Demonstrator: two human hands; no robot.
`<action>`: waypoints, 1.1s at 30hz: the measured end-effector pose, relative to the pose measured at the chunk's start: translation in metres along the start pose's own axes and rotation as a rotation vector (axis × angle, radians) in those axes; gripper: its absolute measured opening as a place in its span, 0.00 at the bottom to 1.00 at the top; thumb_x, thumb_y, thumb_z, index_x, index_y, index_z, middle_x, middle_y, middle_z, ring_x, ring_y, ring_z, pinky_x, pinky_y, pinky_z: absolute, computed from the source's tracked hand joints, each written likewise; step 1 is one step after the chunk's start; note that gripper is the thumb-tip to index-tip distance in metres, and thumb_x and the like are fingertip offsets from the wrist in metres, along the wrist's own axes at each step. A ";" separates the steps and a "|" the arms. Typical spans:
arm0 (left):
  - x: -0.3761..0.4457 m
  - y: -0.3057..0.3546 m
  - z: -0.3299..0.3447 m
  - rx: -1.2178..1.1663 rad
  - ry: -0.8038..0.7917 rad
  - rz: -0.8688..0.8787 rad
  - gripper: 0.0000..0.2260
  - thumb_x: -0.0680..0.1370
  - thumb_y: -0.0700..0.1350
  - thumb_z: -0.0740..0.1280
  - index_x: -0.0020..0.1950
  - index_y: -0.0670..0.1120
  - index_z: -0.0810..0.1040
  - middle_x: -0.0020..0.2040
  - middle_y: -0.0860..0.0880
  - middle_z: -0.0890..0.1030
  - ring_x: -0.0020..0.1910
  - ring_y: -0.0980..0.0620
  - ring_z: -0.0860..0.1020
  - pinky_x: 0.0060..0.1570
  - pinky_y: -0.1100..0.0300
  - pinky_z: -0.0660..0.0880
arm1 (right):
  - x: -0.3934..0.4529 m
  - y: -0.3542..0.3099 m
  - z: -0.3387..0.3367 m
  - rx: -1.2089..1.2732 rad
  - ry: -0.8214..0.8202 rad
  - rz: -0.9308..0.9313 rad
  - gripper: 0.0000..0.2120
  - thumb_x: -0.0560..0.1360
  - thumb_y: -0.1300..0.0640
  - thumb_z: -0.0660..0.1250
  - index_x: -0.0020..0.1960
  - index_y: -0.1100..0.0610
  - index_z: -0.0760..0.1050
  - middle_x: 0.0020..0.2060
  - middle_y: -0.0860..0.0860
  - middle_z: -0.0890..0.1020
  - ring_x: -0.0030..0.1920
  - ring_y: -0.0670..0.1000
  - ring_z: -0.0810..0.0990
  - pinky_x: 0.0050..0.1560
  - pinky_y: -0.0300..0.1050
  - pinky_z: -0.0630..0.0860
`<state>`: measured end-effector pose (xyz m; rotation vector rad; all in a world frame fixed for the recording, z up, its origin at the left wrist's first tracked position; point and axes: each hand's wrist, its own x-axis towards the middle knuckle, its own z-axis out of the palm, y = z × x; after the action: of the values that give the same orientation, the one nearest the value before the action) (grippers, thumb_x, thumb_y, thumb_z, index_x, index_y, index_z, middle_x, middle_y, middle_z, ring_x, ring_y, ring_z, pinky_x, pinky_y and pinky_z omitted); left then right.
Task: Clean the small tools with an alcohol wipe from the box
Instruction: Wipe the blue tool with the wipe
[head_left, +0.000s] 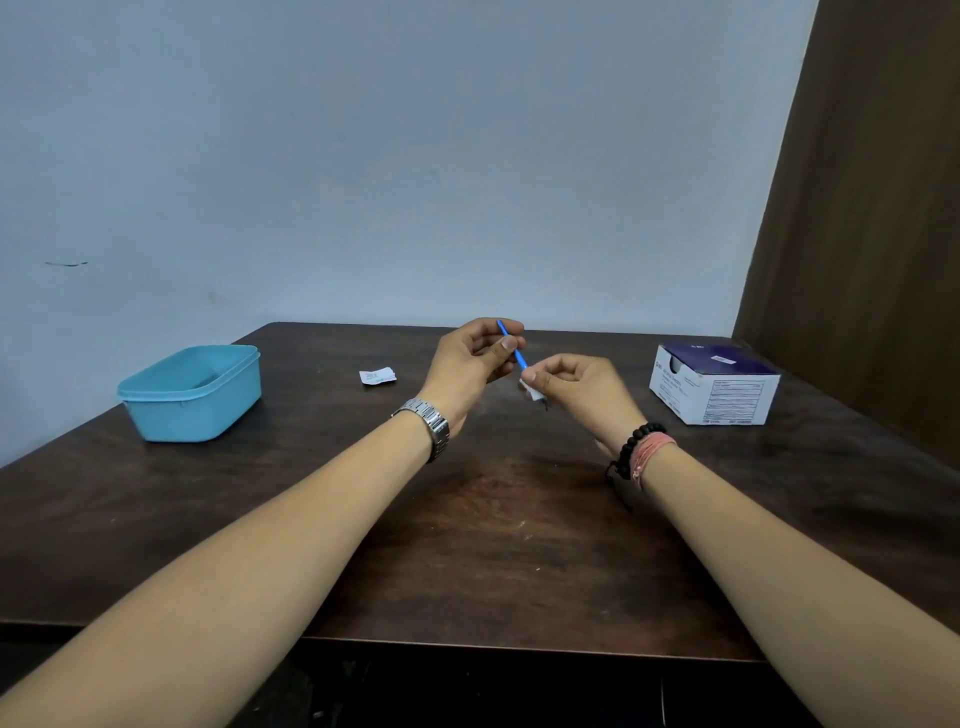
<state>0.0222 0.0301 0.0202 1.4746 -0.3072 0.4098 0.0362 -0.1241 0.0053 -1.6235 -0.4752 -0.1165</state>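
A thin blue tool is held slanting above the middle of the dark wooden table. My left hand pinches its upper end between thumb and fingers. My right hand pinches a small white alcohol wipe wrapped round the tool's lower part; a dark tip pokes out just below the wipe. The white and purple wipe box stands at the right of the table, its opening facing left.
A light blue plastic tub sits at the left of the table; its contents are not visible. A torn white wipe wrapper lies between the tub and my hands. A wall runs behind the table, and a brown panel stands at the right.
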 end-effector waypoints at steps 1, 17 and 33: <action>0.000 0.000 0.000 -0.006 0.005 0.000 0.07 0.79 0.35 0.65 0.51 0.45 0.79 0.44 0.48 0.82 0.40 0.59 0.81 0.45 0.64 0.78 | -0.001 0.000 0.000 -0.004 -0.015 0.017 0.06 0.74 0.59 0.72 0.45 0.63 0.80 0.37 0.56 0.84 0.36 0.50 0.79 0.39 0.39 0.77; -0.004 0.006 -0.002 0.092 -0.040 0.005 0.07 0.80 0.39 0.63 0.52 0.49 0.77 0.46 0.52 0.84 0.46 0.59 0.80 0.44 0.63 0.73 | -0.002 -0.006 0.002 0.140 -0.030 0.031 0.04 0.75 0.65 0.69 0.49 0.61 0.75 0.33 0.54 0.84 0.32 0.47 0.81 0.38 0.39 0.79; 0.002 0.004 -0.005 -0.034 0.127 0.022 0.06 0.77 0.37 0.68 0.53 0.45 0.81 0.45 0.48 0.85 0.39 0.58 0.79 0.46 0.65 0.76 | -0.003 -0.012 0.002 0.164 0.035 -0.056 0.03 0.75 0.65 0.69 0.47 0.58 0.78 0.38 0.54 0.85 0.35 0.46 0.80 0.41 0.37 0.78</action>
<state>0.0218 0.0359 0.0241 1.4063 -0.2276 0.5114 0.0290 -0.1225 0.0153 -1.4461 -0.4907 -0.1438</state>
